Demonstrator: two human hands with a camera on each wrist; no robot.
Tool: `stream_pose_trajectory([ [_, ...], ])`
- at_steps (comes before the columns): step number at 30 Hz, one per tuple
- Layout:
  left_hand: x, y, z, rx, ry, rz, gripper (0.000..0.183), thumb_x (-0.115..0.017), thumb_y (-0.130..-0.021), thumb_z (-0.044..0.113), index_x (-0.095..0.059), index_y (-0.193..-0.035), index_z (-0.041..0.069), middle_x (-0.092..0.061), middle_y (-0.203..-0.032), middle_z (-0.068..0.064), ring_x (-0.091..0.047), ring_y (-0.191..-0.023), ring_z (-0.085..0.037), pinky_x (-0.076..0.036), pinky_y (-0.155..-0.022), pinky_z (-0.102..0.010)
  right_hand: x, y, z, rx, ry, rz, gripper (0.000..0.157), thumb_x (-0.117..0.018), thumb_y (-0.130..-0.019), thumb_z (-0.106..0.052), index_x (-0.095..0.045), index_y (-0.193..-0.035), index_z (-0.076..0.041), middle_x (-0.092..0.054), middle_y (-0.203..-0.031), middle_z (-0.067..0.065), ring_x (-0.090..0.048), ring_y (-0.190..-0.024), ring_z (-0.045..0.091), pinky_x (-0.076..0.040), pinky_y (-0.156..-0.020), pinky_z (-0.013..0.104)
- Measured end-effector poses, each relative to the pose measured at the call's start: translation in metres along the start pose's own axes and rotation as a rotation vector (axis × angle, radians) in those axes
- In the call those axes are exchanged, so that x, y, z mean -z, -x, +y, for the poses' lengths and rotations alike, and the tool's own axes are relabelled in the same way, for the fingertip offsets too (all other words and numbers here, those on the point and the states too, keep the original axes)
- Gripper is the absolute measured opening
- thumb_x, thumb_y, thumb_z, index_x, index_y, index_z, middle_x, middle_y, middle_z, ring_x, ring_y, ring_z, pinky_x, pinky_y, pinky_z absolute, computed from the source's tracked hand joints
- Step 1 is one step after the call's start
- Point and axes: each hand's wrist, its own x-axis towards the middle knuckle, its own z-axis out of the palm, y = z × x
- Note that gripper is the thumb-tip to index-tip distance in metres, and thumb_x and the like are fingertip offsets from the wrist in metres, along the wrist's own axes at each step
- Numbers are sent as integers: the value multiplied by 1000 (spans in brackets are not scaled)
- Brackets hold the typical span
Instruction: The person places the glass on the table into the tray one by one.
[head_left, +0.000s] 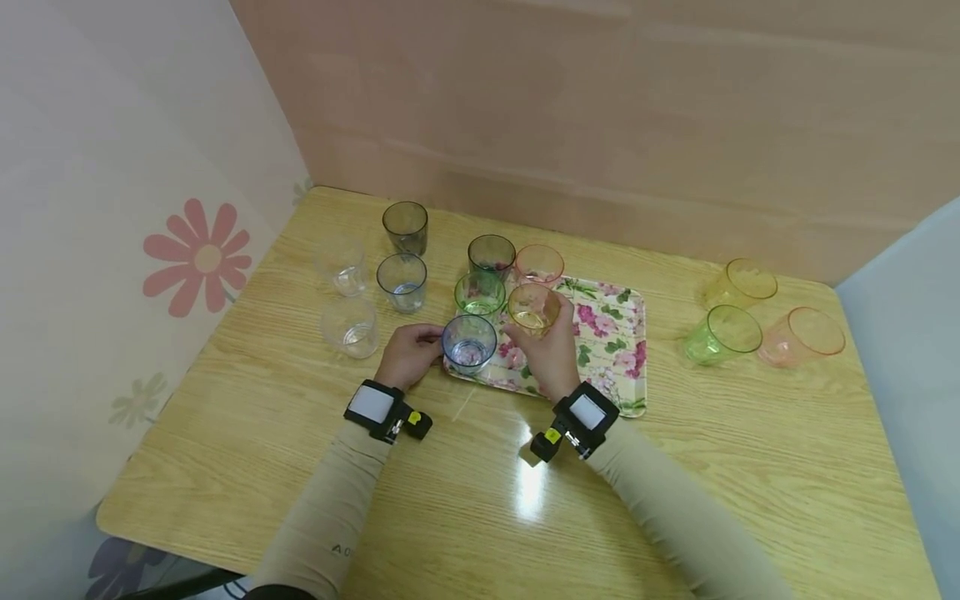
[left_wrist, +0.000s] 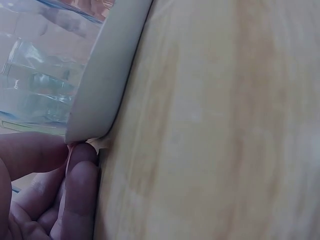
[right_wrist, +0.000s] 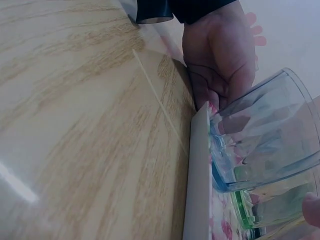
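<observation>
My left hand (head_left: 408, 357) pinches the left edge of the flower-patterned tray (head_left: 617, 387); in the left wrist view, thumb and fingers meet at the tray's pale rim (left_wrist: 102, 85). My right hand (head_left: 551, 357) grips a yellow glass (head_left: 532, 313) over the tray's left half, thumb on one side and fingers on the other. A blue glass (head_left: 469, 357) stands upright at the near left corner, close by the left fingers. Behind it is a green glass (head_left: 480, 293). Further back are a dark grey glass (head_left: 491, 257) and a pink glass (head_left: 540, 265).
Left of the tray stand two clear glasses (head_left: 352, 329), a grey-blue glass (head_left: 403, 285) and a dark glass (head_left: 406, 229). At the right of the table are another yellow glass (head_left: 742, 285), a green one (head_left: 720, 337) and a pink one (head_left: 802, 340). Walls border the table's back and sides.
</observation>
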Motion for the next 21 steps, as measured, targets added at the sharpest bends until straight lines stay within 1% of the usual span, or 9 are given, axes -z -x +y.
stream_pose_trajectory([
  [2, 1, 0, 0, -3, 0, -3, 25, -65, -88, 12, -71, -109, 1, -69, -98, -15, -66, -82, -21, -54, -73, -32, -1, -1, 0, -6, 1, 8, 85, -74, -82, -21, -20, -145, -3, -30, -149, 23, -31, -136, 33, -32, -109, 43],
  [3, 1, 0, 0, -4, 0, -3, 25, -64, -88, 12, -71, -109, 1, -69, -98, -15, -66, -82, -21, -54, -73, -32, -2, -3, 4, -8, 5, 16, 85, -74, -81, -23, -20, -145, -5, -30, -150, 22, -31, -136, 32, -32, -109, 42],
  [7, 1, 0, 0, 0, 9, -8, 25, -65, -88, 11, -70, -110, 0, -69, -99, -15, -66, -82, -21, -54, -73, -31, -3, -3, 3, -11, 16, 27, 86, -75, -80, -24, -21, -144, -4, -28, -150, 23, -32, -136, 33, -32, -109, 41],
  [13, 1, 0, 0, 3, 16, -16, 25, -65, -88, 11, -70, -110, 0, -69, -99, -15, -66, -81, -20, -55, -72, -31, -5, -4, 2, -12, 16, 43, 86, -76, -79, -23, -22, -144, -4, -33, -146, 22, -38, -131, 32, -36, -106, 40],
  [21, 1, 0, 2, 9, 2, -8, 25, -65, -88, 12, -71, -109, 1, -69, -98, -15, -66, -82, -20, -54, -72, -32, -7, -6, 4, -11, 27, 45, 87, -76, -79, -25, -22, -145, -5, -32, -148, 20, -37, -133, 31, -37, -106, 38],
])
